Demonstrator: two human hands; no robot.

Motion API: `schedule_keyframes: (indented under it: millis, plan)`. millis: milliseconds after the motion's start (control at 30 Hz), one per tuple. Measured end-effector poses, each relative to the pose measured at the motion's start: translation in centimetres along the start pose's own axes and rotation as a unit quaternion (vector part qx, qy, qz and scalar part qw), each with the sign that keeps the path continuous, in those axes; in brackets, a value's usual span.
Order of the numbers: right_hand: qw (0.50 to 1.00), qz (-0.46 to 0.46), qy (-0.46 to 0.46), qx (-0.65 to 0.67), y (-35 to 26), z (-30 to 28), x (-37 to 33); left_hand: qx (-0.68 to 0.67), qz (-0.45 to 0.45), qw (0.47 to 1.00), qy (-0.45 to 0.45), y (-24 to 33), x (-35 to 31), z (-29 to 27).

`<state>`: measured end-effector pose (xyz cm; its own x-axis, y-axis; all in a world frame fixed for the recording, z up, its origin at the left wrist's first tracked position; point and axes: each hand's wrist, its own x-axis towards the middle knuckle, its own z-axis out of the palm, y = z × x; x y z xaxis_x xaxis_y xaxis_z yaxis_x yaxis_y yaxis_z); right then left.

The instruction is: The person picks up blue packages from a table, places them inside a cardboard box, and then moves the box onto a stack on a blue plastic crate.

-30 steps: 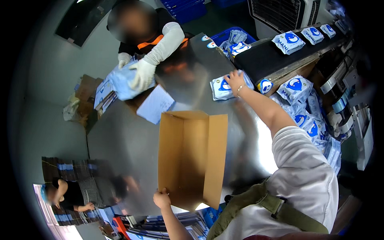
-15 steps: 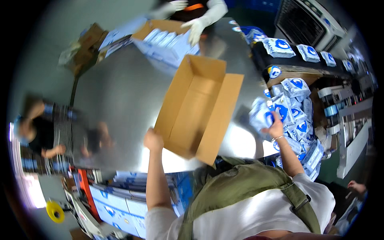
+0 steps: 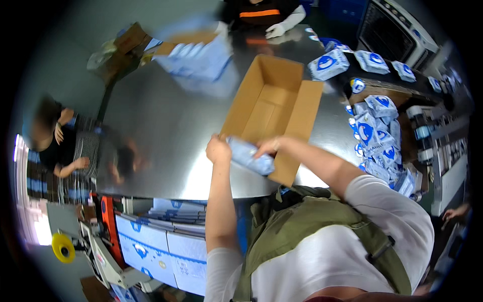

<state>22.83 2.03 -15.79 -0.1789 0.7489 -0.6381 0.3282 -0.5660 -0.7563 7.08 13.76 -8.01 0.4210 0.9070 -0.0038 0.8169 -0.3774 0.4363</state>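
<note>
An open brown cardboard box (image 3: 259, 118) lies on the metal table in front of me, its right flap folded outward. My left hand (image 3: 218, 149) is closed at the box's near left corner. My right hand (image 3: 267, 146) grips a blue-and-white soft pack (image 3: 250, 157), which looks like a pack of wipes. That pack lies crosswise at the near end of the box, close to my left hand. Inside the box, the visible bottom is bare cardboard.
A co-worker's gloved hand (image 3: 274, 31) rests at the table's far edge, near a blurred box filled with packs (image 3: 196, 60). To the right, packs ride a black conveyor (image 3: 382, 75) above a bin of heaped packs (image 3: 380, 136). Flattened cartons (image 3: 176, 216) are stacked at lower left.
My right hand has brought the pack from beside the bin to the near end of the box. The co-worker's filled box has shifted left, and one gloved hand has come off it.
</note>
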Motion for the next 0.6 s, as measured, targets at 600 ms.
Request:
schedule_keyframes:
  millis: [600]
  plan:
    - [0.677, 0.101, 0.59, -0.429, 13.4, -23.8, -21.4, 0.153, -0.003, 0.976, 0.152, -7.1, 1.0, -6.3]
